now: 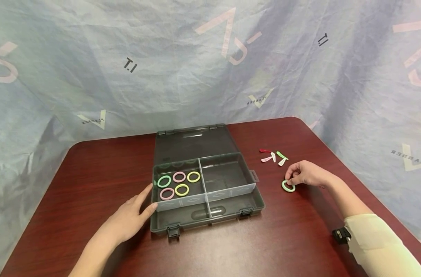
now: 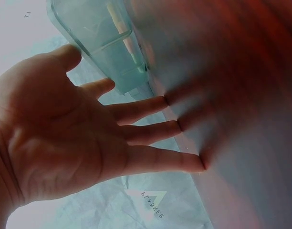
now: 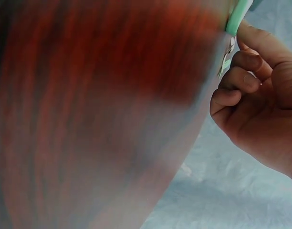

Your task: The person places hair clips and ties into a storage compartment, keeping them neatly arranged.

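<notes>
A dark see-through storage box (image 1: 236, 206) lies open, its lid (image 1: 196, 144) folded back flat. My left hand (image 1: 127, 219) has its fingers spread along the box's left side, the thumb at the front left part of the tray's wall; in the left wrist view the fingers (image 2: 146, 160) are straight. To the right of the box, my right hand (image 1: 309, 174) pinches a light green hair tie (image 1: 292, 189) between thumb and forefinger, low over the table. The other right fingers (image 3: 244, 78) are curled in. Inside the left compartment lie a green hair tie (image 1: 158, 182), pink ones (image 1: 174, 179) and yellow ones (image 1: 188, 180).
Several small hair clips, among them a red clip (image 1: 264, 151), a pink clip (image 1: 266, 159) and a green clip (image 1: 281, 155), lie beyond my right hand. A divider (image 1: 202, 177) splits the tray. Printed cloth (image 1: 182, 77) hangs behind the dark red table (image 1: 103, 169).
</notes>
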`<state>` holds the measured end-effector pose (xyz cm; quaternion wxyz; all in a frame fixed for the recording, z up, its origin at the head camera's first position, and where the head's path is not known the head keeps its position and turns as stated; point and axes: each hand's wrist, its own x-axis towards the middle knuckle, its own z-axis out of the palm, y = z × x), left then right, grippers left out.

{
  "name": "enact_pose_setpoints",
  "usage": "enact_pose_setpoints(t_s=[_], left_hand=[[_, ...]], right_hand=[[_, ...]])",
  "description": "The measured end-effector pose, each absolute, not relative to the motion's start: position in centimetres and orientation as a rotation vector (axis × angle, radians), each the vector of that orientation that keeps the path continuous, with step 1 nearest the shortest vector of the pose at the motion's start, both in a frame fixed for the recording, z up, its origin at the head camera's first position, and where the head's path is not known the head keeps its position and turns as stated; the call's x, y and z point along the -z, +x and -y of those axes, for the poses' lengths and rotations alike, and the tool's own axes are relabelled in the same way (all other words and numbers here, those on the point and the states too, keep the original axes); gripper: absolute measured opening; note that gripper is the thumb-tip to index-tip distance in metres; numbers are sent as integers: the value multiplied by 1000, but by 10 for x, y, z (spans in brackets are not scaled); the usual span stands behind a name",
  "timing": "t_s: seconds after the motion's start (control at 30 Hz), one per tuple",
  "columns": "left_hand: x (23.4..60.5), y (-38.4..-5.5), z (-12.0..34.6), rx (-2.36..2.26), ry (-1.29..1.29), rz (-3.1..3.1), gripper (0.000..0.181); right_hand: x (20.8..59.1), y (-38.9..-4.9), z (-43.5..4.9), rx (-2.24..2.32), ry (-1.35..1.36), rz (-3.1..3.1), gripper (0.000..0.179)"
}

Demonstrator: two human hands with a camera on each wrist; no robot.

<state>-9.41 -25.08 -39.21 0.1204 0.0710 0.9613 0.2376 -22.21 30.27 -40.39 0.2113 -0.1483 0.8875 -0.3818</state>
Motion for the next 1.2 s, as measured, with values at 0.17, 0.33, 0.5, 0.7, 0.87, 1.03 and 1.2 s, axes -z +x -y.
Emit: enact_pose_setpoints(t_s=[0.17,0.33,0.5,0.7,0.87,1.03,1.2], left_hand=[[392,-93,252,-702,206,-2811,77],[393,-95,252,-700,202,-2805,79],[394,-95,253,-698,200,-2805,78],[393,-94,253,-702,204,-2817,76],[392,-93,253,-703,205,-2821,76],[391,-93,253,-711,202,-2814,75],[391,-94,253,-713,204,-2812,76]], right_hand=[[405,-224,-299,996,-421,-2492,5],[402,-227,-293,946,-424,-2533,2],[394,-232,-281,915,-475,-2562,4],[383,-241,-263,869,-518,-2597,1],[371,-247,-245,848,-583,-2611,8],[358,-251,-228,857,-622,-2610,5],[352,-255,-211,829,-685,-2612,11]])
